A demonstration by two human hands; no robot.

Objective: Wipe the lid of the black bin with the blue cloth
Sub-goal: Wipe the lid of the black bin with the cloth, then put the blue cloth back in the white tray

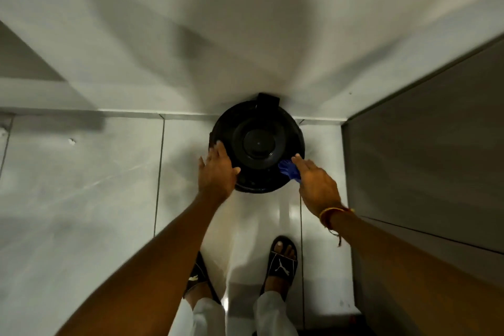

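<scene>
A round black bin (257, 144) stands on the floor against the white wall, seen from above, its lid (259, 128) closed with a raised round centre. My left hand (216, 169) rests flat on the lid's near left edge, fingers spread. My right hand (313, 180) presses a crumpled blue cloth (288, 169) onto the lid's near right rim; most of the cloth is hidden under the palm.
Pale glossy floor tiles (81, 185) spread to the left. A grey cabinet front (425, 158) runs along the right side. My feet in black slides (282, 262) stand just behind the bin. A black hinge tab (268, 100) touches the wall.
</scene>
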